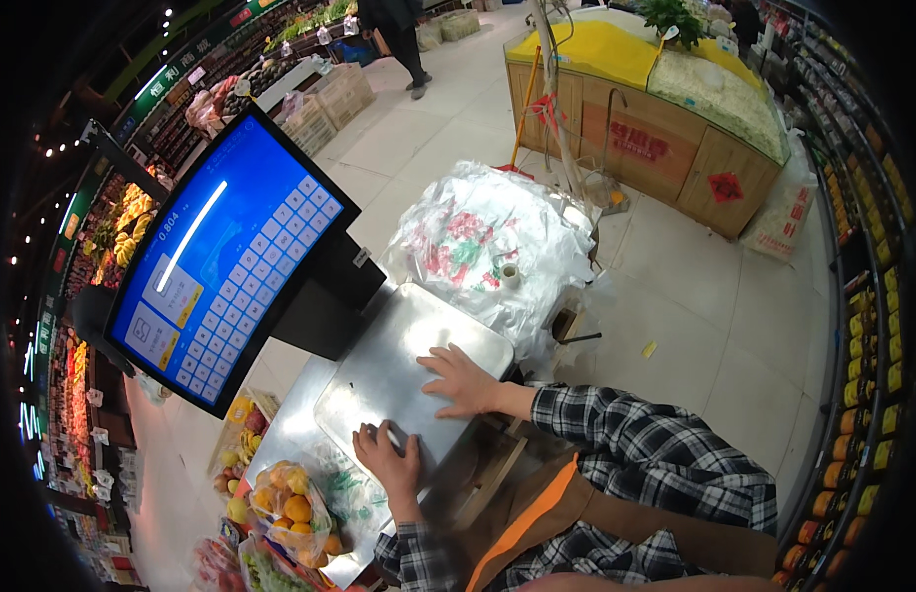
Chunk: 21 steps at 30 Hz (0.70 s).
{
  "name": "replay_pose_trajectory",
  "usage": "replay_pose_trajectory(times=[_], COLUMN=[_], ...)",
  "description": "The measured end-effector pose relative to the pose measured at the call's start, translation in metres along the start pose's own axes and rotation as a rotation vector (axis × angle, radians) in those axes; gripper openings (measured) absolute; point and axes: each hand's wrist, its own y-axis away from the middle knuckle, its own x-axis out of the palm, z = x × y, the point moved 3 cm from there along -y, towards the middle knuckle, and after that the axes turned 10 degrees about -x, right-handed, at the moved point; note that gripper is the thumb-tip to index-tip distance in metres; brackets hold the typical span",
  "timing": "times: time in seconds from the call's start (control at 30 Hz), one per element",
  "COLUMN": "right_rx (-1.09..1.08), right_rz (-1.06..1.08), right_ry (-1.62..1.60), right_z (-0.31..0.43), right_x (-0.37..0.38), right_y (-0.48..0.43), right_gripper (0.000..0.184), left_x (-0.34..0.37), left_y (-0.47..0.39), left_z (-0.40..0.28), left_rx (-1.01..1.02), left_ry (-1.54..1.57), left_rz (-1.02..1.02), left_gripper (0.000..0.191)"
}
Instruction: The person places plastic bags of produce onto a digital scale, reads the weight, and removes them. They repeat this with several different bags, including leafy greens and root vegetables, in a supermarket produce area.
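My left hand (390, 462) rests on the near left part of the metal weighing pan (398, 355), fingers curled down and apart. A dark patch and a pale spot show between its thumb and forefinger; I cannot tell whether these are a reflection. Fingers spread, my right hand (461, 383) lies palm down on the pan's right side and holds nothing. Beyond the pan stands the scale's touchscreen (228, 259), lit blue with an on-screen keyboard. A small dark speck (351, 385) sits on the pan.
A heap of thin plastic bags (472, 237) stands beyond the pan, with a cardboard roll core (509, 276) on it. Bagged oranges (291, 510) sit left of my left hand. Shelves of jars (850, 414) line the right. A person (400, 37) is on the far floor.
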Motion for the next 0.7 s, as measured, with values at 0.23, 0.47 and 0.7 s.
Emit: replay_pose_trajectory(times=[0.23, 0.47, 0.7], right_rx=[0.173, 0.115, 0.003], right_rz=[-0.134, -0.164, -0.119], right_ry=[-0.127, -0.223, -0.008], right_z=[-0.017, -0.003, -0.005], right_x=[0.008, -0.005, -0.002], right_y=[0.005, 0.001, 0.001], right_gripper=[0.069, 0.085, 0.051], left_x=[-0.001, -0.007, 0.003], left_y=[-0.001, 0.000, 0.004], left_z=[0.003, -0.013, -0.004], left_rx=[0.045, 0.119, 0.177], left_ry=[0.054, 0.038, 0.074], left_rz=[-0.077, -0.090, 0.000], left_gripper=[0.062, 0.073, 0.067])
